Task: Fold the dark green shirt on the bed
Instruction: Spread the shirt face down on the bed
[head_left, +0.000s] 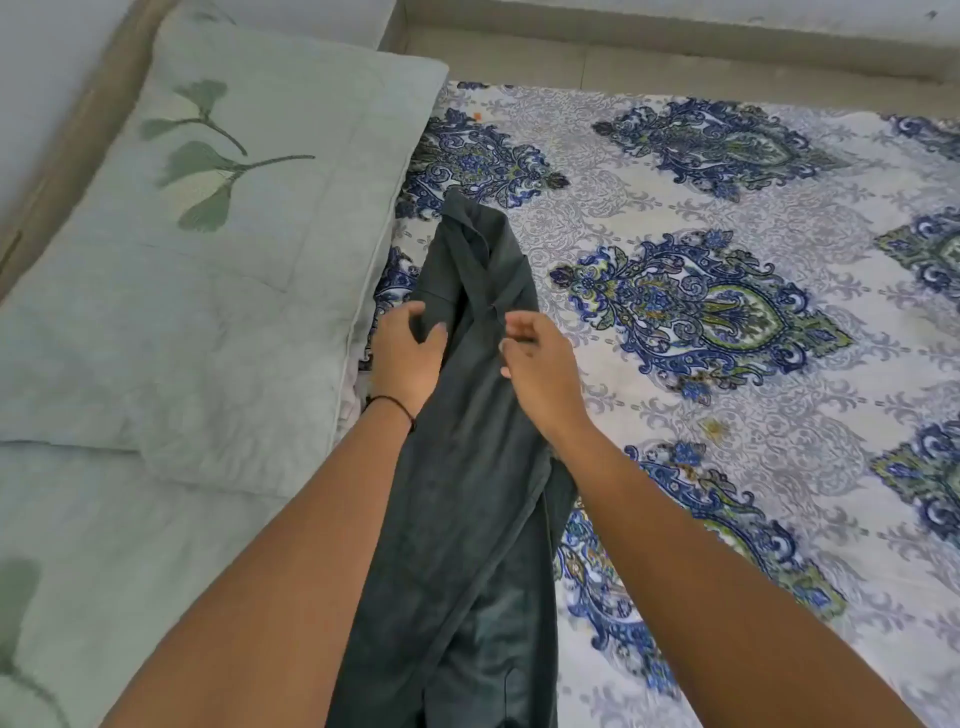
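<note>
Both arms reach forward over the bed (727, 208); the left hand (408, 358) pinches the dark green shirt (467, 493), bunched lengthwise between them, while the right hand (540, 374) hovers loosely curled, grasping nothing

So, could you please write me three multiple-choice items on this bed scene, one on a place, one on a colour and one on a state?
1. Where does the pale green leaf-print pillow lie relative to the dark green shirt?
A. To its left
B. To its right
C. On top of it

2. What colour are the large medallions on the patterned bedsheet?
A. Red
B. Blue with green
C. Black

3. How does the shirt lie now?
A. Neatly folded into a square
B. Bunched into a long strip
C. Hung on a hanger

Answers: 1 A, the pillow fills the left side; 2 B, the prints show blue and green; 3 B, it runs narrow between the left hand and right hand.
</note>
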